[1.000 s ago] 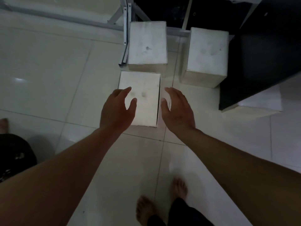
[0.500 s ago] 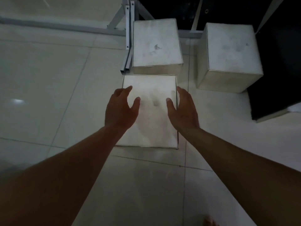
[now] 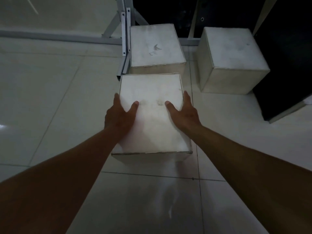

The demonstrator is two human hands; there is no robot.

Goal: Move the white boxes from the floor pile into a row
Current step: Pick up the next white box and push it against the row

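Note:
Three white boxes stand on the tiled floor. The nearest white box (image 3: 152, 127) is in the middle of the view, directly in front of a second white box (image 3: 156, 46). A third white box (image 3: 231, 54) stands apart at the upper right. My left hand (image 3: 119, 116) holds the nearest box's left edge, thumb on top and fingers down the side. On the right edge, my right hand (image 3: 184, 114) holds it the same way. Whether the box is off the floor I cannot tell.
A grey metal frame leg (image 3: 124, 41) stands just left of the second box. A dark cabinet (image 3: 287, 73) fills the upper right behind the third box. Pale floor tiles (image 3: 50, 98) spread to the left and toward me.
My hands went from hovering above the nearest box to clasping its two sides. The box now looks larger and nearer, and its front face shows.

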